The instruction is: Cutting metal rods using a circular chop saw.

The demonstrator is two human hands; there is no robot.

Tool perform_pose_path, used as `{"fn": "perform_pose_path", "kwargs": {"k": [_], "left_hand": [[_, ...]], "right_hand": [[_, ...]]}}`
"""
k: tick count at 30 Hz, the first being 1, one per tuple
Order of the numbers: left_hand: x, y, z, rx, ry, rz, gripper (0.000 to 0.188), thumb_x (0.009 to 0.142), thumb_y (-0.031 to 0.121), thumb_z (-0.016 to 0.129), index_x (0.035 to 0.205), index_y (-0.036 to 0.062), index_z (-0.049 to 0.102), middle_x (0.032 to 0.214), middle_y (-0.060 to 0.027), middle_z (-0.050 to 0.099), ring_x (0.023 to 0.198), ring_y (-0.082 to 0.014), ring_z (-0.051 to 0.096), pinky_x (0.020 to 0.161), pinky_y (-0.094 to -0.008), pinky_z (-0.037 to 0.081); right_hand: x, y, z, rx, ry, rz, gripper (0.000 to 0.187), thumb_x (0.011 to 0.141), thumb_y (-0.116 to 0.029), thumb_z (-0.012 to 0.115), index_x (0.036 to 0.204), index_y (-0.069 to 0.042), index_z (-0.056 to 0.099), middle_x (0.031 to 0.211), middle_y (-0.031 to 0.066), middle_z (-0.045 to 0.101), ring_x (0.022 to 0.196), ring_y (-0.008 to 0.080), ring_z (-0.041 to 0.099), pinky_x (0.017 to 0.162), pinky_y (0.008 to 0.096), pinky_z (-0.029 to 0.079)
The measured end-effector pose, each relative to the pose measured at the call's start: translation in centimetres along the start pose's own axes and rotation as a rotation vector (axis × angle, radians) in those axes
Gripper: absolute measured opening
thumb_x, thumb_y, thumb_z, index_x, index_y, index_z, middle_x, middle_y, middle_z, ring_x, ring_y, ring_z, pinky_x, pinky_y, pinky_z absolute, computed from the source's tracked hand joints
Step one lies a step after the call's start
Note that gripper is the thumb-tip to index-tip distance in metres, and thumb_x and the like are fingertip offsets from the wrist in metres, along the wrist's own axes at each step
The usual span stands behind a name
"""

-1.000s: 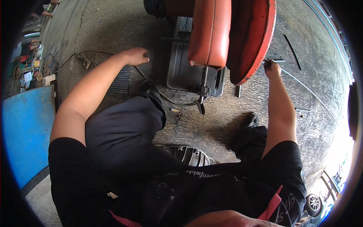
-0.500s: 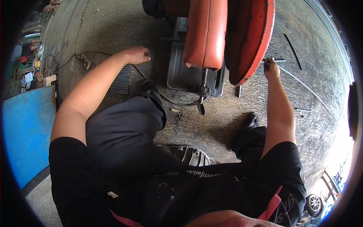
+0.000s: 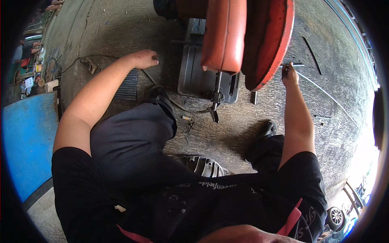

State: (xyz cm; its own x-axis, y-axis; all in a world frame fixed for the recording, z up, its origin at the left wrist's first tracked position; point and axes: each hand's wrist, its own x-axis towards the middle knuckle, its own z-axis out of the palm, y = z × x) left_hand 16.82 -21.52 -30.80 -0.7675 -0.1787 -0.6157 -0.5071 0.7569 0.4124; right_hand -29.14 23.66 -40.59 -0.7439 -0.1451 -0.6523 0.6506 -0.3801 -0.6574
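Note:
A cut-off saw with an orange body [image 3: 224, 38] and a red round blade guard [image 3: 269, 48] stands in front of me on its dark metal base [image 3: 189, 75]. My right hand [image 3: 289, 76] is closed around a thin metal rod [image 3: 299, 65], just right of the guard. The rod's left end passes behind the guard and is hidden. Left of the base, my left hand [image 3: 146, 59] hangs with curled fingers, apart from the saw. Whether it holds anything is hidden. A threaded clamp screw [image 3: 218, 83] shows below the orange body.
Dark metal bars [image 3: 127, 86] lie side by side below my left forearm. A cable [image 3: 187, 109] curves past my left foot. On the right floor are a long thin rod [image 3: 328, 94] and a black strip [image 3: 312, 56]. A blue panel [image 3: 30, 141] stands at left.
The orange saw body has shifted slightly to the right over its base. Both hands keep nearly the same place and grip.

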Motion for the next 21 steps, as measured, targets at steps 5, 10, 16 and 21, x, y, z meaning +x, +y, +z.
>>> {"fn": "perform_pose_path", "kwargs": {"k": [5, 10, 16, 21], "left_hand": [[0.5, -0.4, 0.2, -0.053, -0.017, 0.015, 0.036, 0.085, 0.029, 0.055, 0.11, 0.0027, 0.06, 0.107, -0.0194, 0.061, 0.103, -0.0335, 0.057, 0.089, -0.0395, 0.044], [-0.2, -0.7, -0.4, -0.176, -0.016, -0.048, 0.036, 0.085, 0.029, 0.055, 0.109, 0.0026, 0.06, 0.106, -0.0193, 0.062, 0.104, -0.0335, 0.057, 0.089, -0.0394, 0.044], [1.0, 1.4, 0.0, 0.02, -0.029, 0.027, 0.036, 0.086, 0.029, 0.054, 0.108, 0.0024, 0.06, 0.106, -0.019, 0.062, 0.103, -0.0335, 0.057, 0.089, -0.0398, 0.044], [-1.3, 0.1, -0.6, -0.292, -0.013, -0.073, 0.036, 0.086, 0.03, 0.054, 0.108, 0.0025, 0.061, 0.106, -0.0191, 0.062, 0.103, -0.0339, 0.057, 0.089, -0.0403, 0.044]], "right_hand": [[-1.3, 1.3, 1.8, -0.061, -0.017, 0.049, 0.027, 0.086, -0.019, 0.063, 0.096, 0.004, 0.053, 0.088, 0.0136, 0.055, 0.074, 0.0213, 0.059, 0.066, 0.0275, 0.056], [-1.2, 5.2, 3.9, -0.08, -0.15, 0.137, 0.026, 0.086, -0.018, 0.063, 0.095, 0.004, 0.051, 0.088, 0.0135, 0.055, 0.074, 0.022, 0.059, 0.065, 0.0272, 0.057], [1.4, 9.0, 3.5, -0.102, -0.159, 0.169, 0.025, 0.088, -0.023, 0.061, 0.088, 0.0, 0.052, 0.08, 0.0117, 0.056, 0.067, 0.0193, 0.057, 0.055, 0.0258, 0.054], [-4.3, 9.0, 7.0, -0.273, -0.223, 0.335, 0.032, 0.086, -0.035, 0.062, 0.086, -0.004, 0.054, 0.072, 0.0091, 0.055, 0.056, 0.0172, 0.053, 0.048, 0.0254, 0.048]]}}
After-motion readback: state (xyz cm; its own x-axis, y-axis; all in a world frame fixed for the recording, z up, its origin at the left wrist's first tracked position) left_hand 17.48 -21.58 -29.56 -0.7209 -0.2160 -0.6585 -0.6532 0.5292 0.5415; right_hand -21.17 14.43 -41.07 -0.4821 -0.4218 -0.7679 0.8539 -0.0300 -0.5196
